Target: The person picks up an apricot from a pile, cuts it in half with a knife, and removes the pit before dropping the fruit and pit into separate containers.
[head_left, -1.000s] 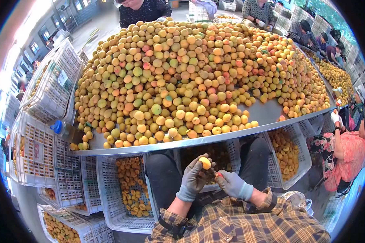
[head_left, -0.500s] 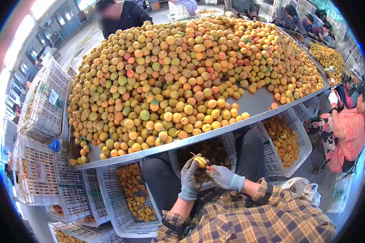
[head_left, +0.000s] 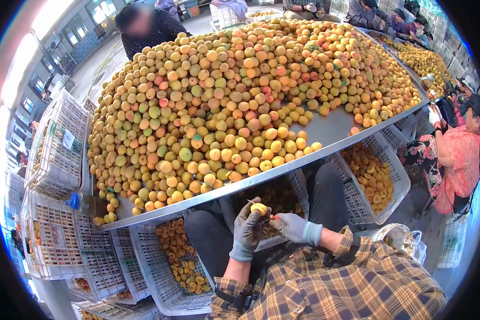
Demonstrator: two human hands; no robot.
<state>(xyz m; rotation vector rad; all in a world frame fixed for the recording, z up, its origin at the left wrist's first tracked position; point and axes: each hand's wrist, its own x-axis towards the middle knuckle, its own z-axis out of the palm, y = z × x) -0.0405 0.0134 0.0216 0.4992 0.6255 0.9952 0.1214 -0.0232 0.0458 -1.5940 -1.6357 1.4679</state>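
Observation:
My left hand [head_left: 246, 230], in a stained grey glove, is closed around a yellow apricot [head_left: 258, 208] over my lap. My right hand [head_left: 297, 228], also gloved in grey, grips what looks like a small red-handled knife [head_left: 274, 217] against the fruit. A thin tip sticks out on the apricot's far left side; most of the blade is hidden. Below the hands, between my knees, a crate [head_left: 303, 194] of darker fruit pieces sits partly under the table edge. A large heap of whole apricots [head_left: 208, 106] covers the metal table [head_left: 333, 128] in front.
Crates of halved apricots stand at my left [head_left: 144, 266] and right [head_left: 400, 184]. Stacked crates [head_left: 53, 229] and a blue-lidded jar [head_left: 82, 202] are at the far left. A white bucket [head_left: 397, 237] stands by my right side. Co-workers sit across the table and at the right [head_left: 458, 165].
The view has shifted slightly. Both hands stay together at the apricot, which seems a little turned and shows more of its yellow side. The co-worker across the table has leaned further into view.

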